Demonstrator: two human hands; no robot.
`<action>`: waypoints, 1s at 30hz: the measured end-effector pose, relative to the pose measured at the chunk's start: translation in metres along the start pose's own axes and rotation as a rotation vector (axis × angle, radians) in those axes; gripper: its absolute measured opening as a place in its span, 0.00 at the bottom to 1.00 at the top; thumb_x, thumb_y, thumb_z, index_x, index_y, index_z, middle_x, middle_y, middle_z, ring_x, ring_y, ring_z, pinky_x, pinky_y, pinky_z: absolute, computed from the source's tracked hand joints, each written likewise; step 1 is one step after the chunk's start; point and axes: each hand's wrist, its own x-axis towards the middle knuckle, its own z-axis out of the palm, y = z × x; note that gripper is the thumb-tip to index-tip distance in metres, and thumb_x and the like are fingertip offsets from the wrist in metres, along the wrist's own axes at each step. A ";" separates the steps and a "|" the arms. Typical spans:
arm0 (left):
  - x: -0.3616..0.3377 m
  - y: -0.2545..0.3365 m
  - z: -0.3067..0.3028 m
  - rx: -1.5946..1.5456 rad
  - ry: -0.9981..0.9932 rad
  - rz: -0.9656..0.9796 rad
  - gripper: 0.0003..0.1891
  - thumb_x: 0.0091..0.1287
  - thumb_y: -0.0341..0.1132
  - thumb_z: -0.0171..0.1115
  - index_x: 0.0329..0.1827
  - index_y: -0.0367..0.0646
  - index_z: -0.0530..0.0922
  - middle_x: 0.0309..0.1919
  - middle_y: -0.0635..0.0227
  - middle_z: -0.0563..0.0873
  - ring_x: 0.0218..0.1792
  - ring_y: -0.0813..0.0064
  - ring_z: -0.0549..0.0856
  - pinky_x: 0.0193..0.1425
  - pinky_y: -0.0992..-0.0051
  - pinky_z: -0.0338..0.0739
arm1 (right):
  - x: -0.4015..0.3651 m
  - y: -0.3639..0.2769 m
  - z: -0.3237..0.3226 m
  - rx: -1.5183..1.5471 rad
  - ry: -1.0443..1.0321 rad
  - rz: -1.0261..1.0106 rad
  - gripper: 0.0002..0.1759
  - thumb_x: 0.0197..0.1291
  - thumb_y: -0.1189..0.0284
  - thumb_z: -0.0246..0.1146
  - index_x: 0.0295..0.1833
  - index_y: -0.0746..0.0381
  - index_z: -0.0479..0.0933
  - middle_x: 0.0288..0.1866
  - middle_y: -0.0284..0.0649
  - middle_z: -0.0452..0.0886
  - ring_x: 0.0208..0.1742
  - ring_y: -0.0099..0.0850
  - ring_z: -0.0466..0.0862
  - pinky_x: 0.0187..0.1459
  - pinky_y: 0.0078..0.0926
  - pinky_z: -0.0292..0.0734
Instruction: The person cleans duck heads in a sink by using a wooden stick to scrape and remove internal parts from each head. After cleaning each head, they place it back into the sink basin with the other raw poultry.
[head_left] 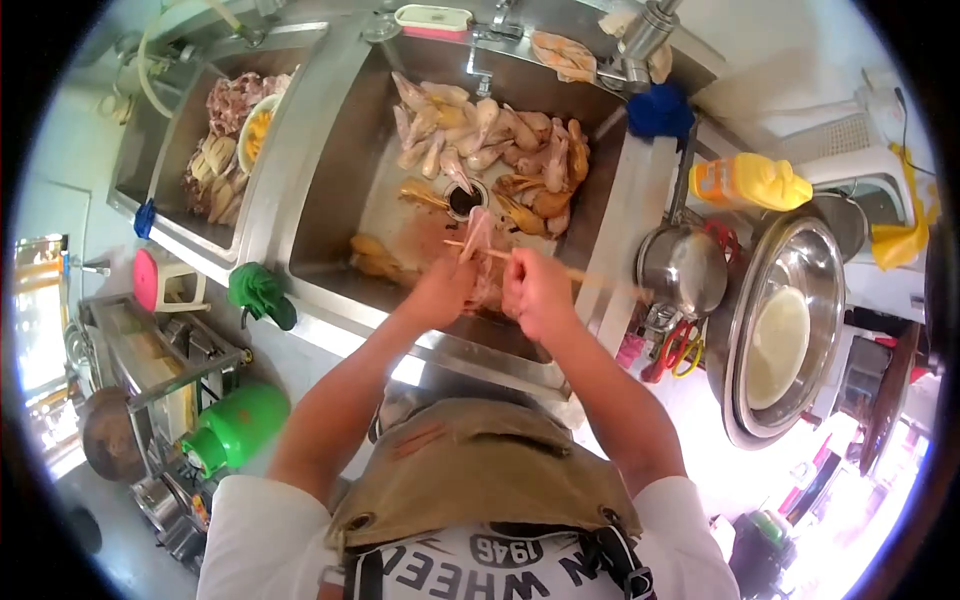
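Note:
Over the near part of a steel sink (pixel 338 180), my left hand (pixel 445 287) is closed around a raw chicken piece (pixel 480 230), its pale end pointing up toward the drain (pixel 465 203). My right hand (pixel 540 292) is wrapped around a thin wooden stick (pixel 590 276) that crosses the chicken piece and reaches out to the right over the sink edge. Several pale raw chicken legs (pixel 465 125) are heaped at the back of the basin. Yellower pieces (pixel 525 212) lie to the right, and another (pixel 375 258) rests near the left wall.
A second sink at left holds cut meat (pixel 225 165) and a bowl (pixel 247 140). Green cloth (pixel 262 295) hangs on the front edge. To the right stand a yellow bottle (pixel 750 182), a lidded pot (pixel 682 268), scissors (pixel 683 350) and large steel basins (pixel 735 340).

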 end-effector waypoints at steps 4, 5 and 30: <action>-0.003 -0.005 -0.019 0.103 -0.058 0.020 0.32 0.62 0.27 0.54 0.71 0.43 0.54 0.60 0.52 0.60 0.51 0.55 0.73 0.55 0.65 0.69 | 0.008 -0.025 -0.004 0.522 0.006 0.362 0.15 0.63 0.64 0.51 0.23 0.55 0.64 0.13 0.27 0.60 0.09 0.22 0.55 0.15 0.24 0.50; -0.002 -0.011 -0.018 0.014 -0.001 -0.031 0.22 0.66 0.31 0.53 0.62 0.41 0.62 0.45 0.60 0.69 0.39 0.63 0.75 0.43 0.69 0.71 | 0.008 -0.023 0.000 0.497 0.033 0.357 0.16 0.63 0.64 0.52 0.23 0.57 0.65 0.13 0.29 0.61 0.10 0.23 0.57 0.16 0.26 0.53; -0.035 0.018 -0.018 -0.698 0.100 -0.475 0.06 0.63 0.27 0.54 0.41 0.39 0.73 0.24 0.69 0.74 0.24 0.79 0.73 0.27 0.76 0.67 | -0.020 0.014 0.035 -1.287 -0.178 -0.535 0.11 0.56 0.68 0.59 0.26 0.62 0.73 0.24 0.48 0.80 0.25 0.50 0.80 0.29 0.46 0.75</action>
